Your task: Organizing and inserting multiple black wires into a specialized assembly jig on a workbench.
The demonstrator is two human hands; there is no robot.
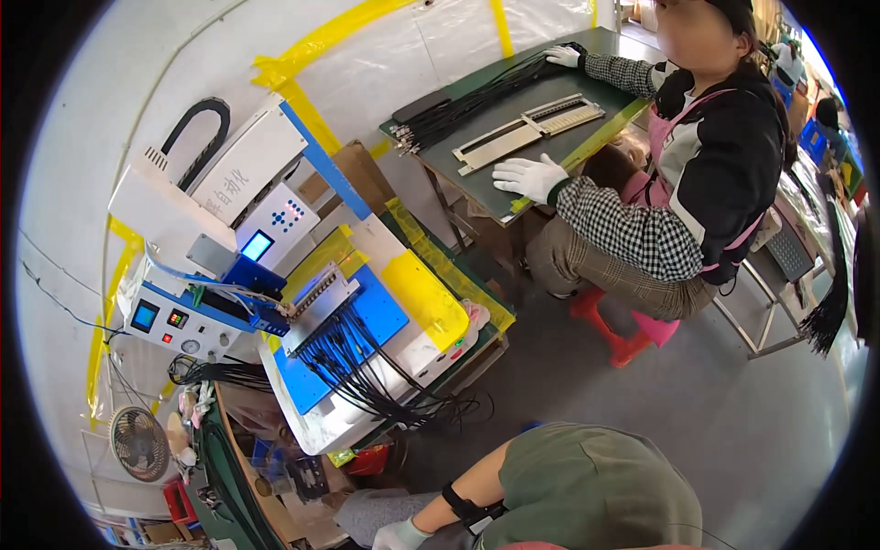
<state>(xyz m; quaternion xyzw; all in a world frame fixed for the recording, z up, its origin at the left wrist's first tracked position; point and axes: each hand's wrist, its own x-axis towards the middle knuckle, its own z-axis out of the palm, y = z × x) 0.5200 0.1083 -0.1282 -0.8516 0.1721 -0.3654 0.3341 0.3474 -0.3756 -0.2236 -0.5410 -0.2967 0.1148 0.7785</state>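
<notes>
My right hand (400, 534), in a white glove, shows only partly at the lower edge. Its fingers are cut off, so what it holds, if anything, is hidden. A black strap circles the forearm below a green sleeve. Beside the hand lies a grey fabric surface (380, 515). My left hand is out of the picture. Farther off stands a white and blue machine (243, 188). A metal fixture (323, 316) sits on its blue plate (385, 310), and a bundle of black cables (371, 390) fans from it over the white base's near edge.
A co-worker (706, 174) in white gloves sits at a green table (587, 64) with pale slotted fixtures (500, 145) and black cables (477, 96). A red stool (612, 332) stands below. At left are a small fan (139, 444) and the machine's control box (174, 319).
</notes>
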